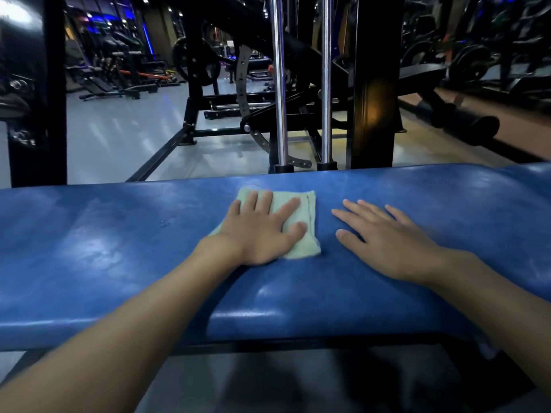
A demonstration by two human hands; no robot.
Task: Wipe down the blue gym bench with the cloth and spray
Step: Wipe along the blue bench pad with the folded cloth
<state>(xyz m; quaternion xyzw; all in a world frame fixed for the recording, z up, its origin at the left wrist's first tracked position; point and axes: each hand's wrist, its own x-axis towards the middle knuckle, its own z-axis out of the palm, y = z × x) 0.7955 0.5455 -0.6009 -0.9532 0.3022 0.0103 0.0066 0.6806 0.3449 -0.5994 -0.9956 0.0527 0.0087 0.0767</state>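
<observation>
The blue gym bench [104, 257] stretches across the whole view, its padded top shiny and scuffed. A folded pale green cloth [301, 242] lies flat on the middle of the pad. My left hand [261, 231] presses down on the cloth with straight, spread fingers and covers most of it. My right hand [384, 238] rests palm down on the bare pad just right of the cloth, fingers straight, not touching it. No spray bottle is in view.
Beyond the bench's far edge stand two chrome guide rods [280, 84] and a black machine frame [375, 84]. A black upright post [38, 90] rises at the far left. Other gym machines and grey floor fill the background.
</observation>
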